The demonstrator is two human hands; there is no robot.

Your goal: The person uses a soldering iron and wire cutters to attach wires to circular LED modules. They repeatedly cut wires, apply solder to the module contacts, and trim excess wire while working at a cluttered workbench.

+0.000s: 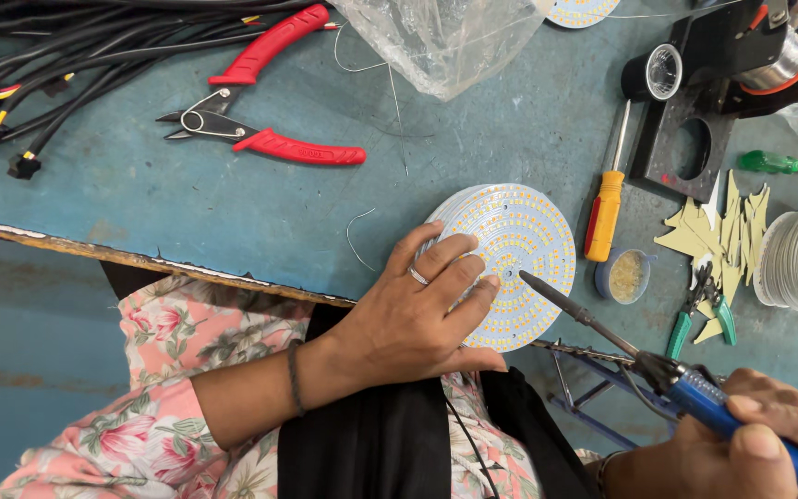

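Round LED board (519, 242) lies at frame centre on the counter (140, 185). Left hand (417, 314) presses it flat, fingers spread. Right hand (768, 434), lower right, grips a blue soldering iron (602, 325), tip near the board's centre; a steady, brief touch is advisable.

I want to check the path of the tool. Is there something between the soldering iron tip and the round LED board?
Nothing visible. The soldering iron in the right hand points at the round LED board, its tip over the centre. The left hand holds the board's near-left edge, beside the tip.

Bright, even light; soft shadows.
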